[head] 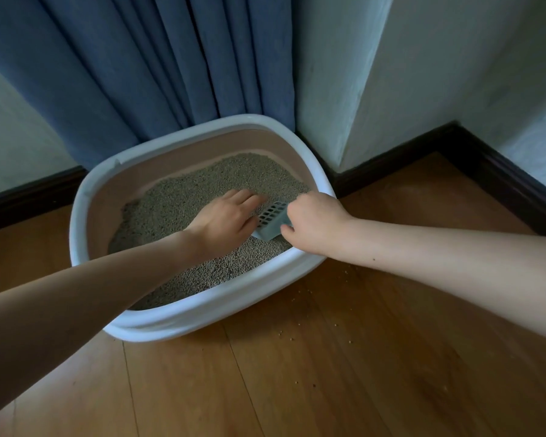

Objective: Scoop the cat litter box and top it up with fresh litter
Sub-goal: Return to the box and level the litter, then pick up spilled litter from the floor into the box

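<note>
A white-rimmed litter box (183, 313) with tan inner walls stands on the wooden floor and holds grey-brown litter granules (183, 197). A pale blue slotted scoop (273, 217) rests on the litter at the box's right side. My right hand (312, 225) grips the scoop at its right end, above the box's right rim. My left hand (227, 219) lies flat over the litter, palm down with fingers together, its fingertips touching the scoop's left edge. The scoop's handle is hidden under my right hand.
A blue curtain (158, 64) hangs right behind the box. Pale walls with a dark skirting board (423, 146) form a corner to the right. Several stray granules (300, 298) lie scattered on the wooden floor (328, 373) in front of and right of the box.
</note>
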Demonstrator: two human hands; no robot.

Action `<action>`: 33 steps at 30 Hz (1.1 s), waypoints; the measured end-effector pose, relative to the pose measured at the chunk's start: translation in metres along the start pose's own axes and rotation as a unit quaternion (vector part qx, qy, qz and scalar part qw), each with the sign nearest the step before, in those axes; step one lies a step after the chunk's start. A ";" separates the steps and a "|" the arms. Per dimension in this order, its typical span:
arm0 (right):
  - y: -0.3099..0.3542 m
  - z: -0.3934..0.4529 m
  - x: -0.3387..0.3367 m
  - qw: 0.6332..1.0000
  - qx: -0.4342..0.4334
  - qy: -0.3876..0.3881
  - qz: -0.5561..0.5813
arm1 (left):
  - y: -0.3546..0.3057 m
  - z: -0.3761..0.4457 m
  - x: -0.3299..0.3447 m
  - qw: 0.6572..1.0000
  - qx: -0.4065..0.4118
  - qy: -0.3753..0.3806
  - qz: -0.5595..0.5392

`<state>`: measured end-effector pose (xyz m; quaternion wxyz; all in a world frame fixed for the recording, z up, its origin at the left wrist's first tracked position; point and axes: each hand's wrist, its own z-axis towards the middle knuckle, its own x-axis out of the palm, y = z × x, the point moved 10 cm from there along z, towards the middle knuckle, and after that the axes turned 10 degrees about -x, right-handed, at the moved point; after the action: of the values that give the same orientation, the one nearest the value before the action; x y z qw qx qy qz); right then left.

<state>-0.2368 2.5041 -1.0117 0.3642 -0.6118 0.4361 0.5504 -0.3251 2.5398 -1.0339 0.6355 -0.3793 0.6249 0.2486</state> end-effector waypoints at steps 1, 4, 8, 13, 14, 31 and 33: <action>0.000 -0.001 -0.007 0.999 -0.013 -0.032 -0.008 | -0.001 0.000 -0.001 1.000 0.001 0.001 0.003; -0.004 -0.014 -0.032 0.987 -0.092 -0.130 0.006 | -0.008 -0.002 -0.007 1.000 0.020 -0.004 0.011; -0.059 -0.055 -0.047 0.964 -0.054 -0.222 0.135 | -0.027 -0.007 -0.027 0.997 0.058 -0.037 0.016; -0.142 -0.122 -0.005 0.935 0.100 -0.258 0.223 | -0.079 -0.026 -0.061 0.977 0.192 -0.093 0.024; -0.150 -0.129 0.011 0.935 0.113 -0.240 0.235 | -0.090 -0.032 -0.065 0.970 0.224 -0.092 0.029; -0.096 -0.072 0.154 0.985 0.040 -0.060 0.159 | -0.158 -0.141 0.066 0.960 0.275 -0.041 -0.018; -0.085 -0.079 0.159 0.984 0.027 -0.064 0.165 | -0.146 -0.140 0.077 0.981 0.179 -0.051 -0.053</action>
<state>-0.1274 2.4401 -1.1624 0.3122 -0.4847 0.5218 0.6287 -0.2873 2.3309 -1.0754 0.7364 -0.2786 0.6052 0.1178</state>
